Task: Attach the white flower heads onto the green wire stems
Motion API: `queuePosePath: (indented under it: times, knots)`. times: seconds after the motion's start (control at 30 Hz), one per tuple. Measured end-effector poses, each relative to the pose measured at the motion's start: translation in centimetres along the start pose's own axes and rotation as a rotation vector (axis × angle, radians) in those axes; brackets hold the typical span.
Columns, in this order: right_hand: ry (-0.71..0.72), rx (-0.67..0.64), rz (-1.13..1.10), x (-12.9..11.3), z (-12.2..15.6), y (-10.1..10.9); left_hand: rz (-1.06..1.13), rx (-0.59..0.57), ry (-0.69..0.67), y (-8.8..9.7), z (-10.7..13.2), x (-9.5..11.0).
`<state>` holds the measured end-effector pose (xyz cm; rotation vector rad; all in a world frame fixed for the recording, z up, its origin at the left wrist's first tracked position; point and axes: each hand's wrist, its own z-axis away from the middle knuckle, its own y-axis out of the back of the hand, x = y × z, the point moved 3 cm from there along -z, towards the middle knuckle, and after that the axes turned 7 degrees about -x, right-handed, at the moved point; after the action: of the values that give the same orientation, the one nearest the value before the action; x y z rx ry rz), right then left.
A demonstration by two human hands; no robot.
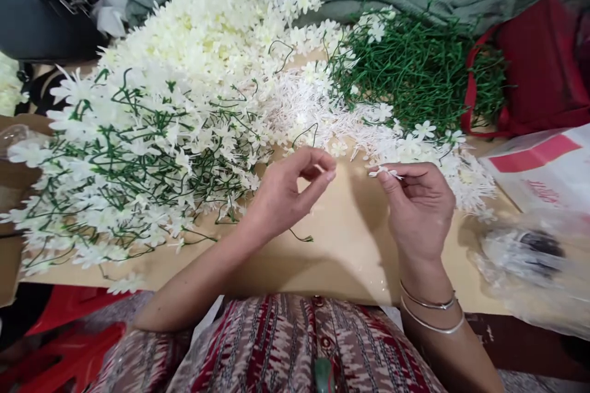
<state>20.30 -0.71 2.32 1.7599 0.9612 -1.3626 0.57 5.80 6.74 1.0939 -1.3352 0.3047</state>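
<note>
My right hand pinches a small white artificial flower piece with thin prongs between thumb and forefinger. My left hand is closed in a pinch across from it, thumb and forefinger meeting; whether anything tiny is between them I cannot make out. A gap of bare table separates the two hands. Just beyond them lies a heap of thin white pieces. To the left of my left hand spreads a pile of white artificial flowers on green stems. A loose green stem lies under my left wrist.
Loose white blossoms are heaped at the back. Green stems form a pile at back right, beside a red bag. A printed white bag and clear plastic lie at right; a black bag stands back left.
</note>
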Motion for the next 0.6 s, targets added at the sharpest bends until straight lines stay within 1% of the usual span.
queuePosePath:
  times: [0.03, 0.07, 0.13, 0.2, 0.23, 0.3, 0.33, 0.4, 0.47, 0.53, 0.6]
  knots:
    - [-0.012, 0.002, 0.012, 0.0, 0.2, 0.1, -0.099, -0.078, -0.026, 0.4, 0.9, 0.3]
    - [-0.016, -0.005, 0.021, 0.0, 0.3, 0.1, -0.193, -0.194, -0.069, 0.6, 2.0, 0.5]
    - [-0.014, -0.028, 0.025, -0.1, 0.5, 0.2, -0.381, -0.390, -0.134, 0.5, 4.3, 0.5]
    - [-0.014, -0.037, 0.023, -0.2, 0.7, 0.2, -0.519, -0.489, -0.124, 0.0, 6.3, 0.0]
    - [-0.017, -0.037, 0.019, -0.2, 0.7, 0.3, -0.544, -0.519, -0.108, -0.3, 7.0, -0.5]
    - [-0.030, -0.038, -0.001, -0.2, 0.8, 0.3, -0.531, -0.536, -0.083, -1.0, 7.8, -1.4]
    - [-0.039, -0.039, -0.013, -0.1, 0.8, 0.3, -0.515, -0.527, -0.084, -1.3, 8.0, -1.9]
    - [-0.058, -0.030, -0.038, 0.2, 0.7, 0.3, -0.499, -0.485, -0.121, -1.9, 7.7, -2.5]
    - [-0.072, -0.004, -0.070, 0.6, 0.6, 0.4, -0.467, -0.429, -0.186, -2.3, 6.9, -2.6]
    - [-0.086, 0.019, -0.122, 0.9, 0.3, 0.5, -0.346, -0.362, -0.226, -2.6, 5.7, -2.2]
    - [-0.108, 0.023, -0.201, 1.2, 0.0, 0.5, -0.153, -0.269, -0.192, -2.7, 4.3, -1.7]
